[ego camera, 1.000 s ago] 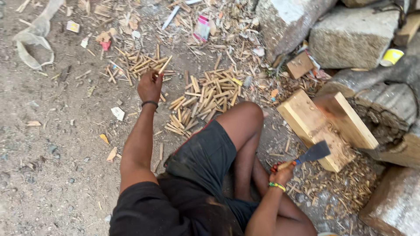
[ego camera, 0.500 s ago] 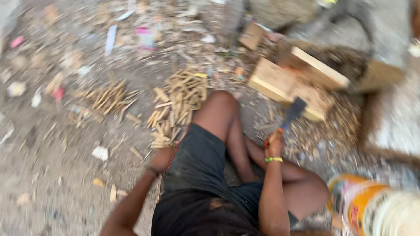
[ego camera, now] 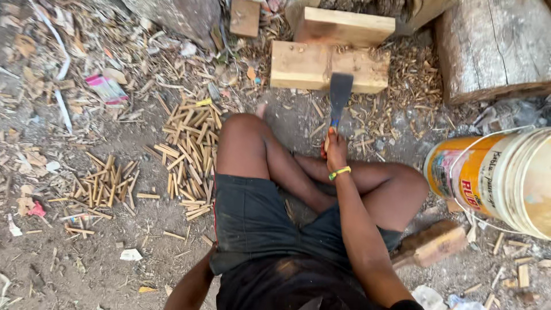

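My right hand (ego camera: 335, 150) grips the blue handle of a cleaver; its dark flat blade (ego camera: 340, 92) points away from me and rests against the front of a pale wooden block (ego camera: 304, 66). A second pale block (ego camera: 344, 26) lies just behind that one. I sit on the ground with bare legs folded, a yellow-green band on my right wrist. Only my left forearm (ego camera: 192, 284) shows at the bottom left; the hand is tucked out of sight by the hip of my dark shorts. A pile of split sticks (ego camera: 192, 143) lies beside my left knee.
A smaller heap of sticks (ego camera: 106, 183) lies further left on the dirt. A yellow and white bucket (ego camera: 499, 178) lies on its side at the right. A thick log (ego camera: 493, 49) is at top right, a wood chunk (ego camera: 433, 244) by my right thigh. Chips and litter cover the ground.
My left hand has pulled back from the stick piles to my hip. My view has swung right, bringing the bucket in. The cleaver blade now rests against the block.
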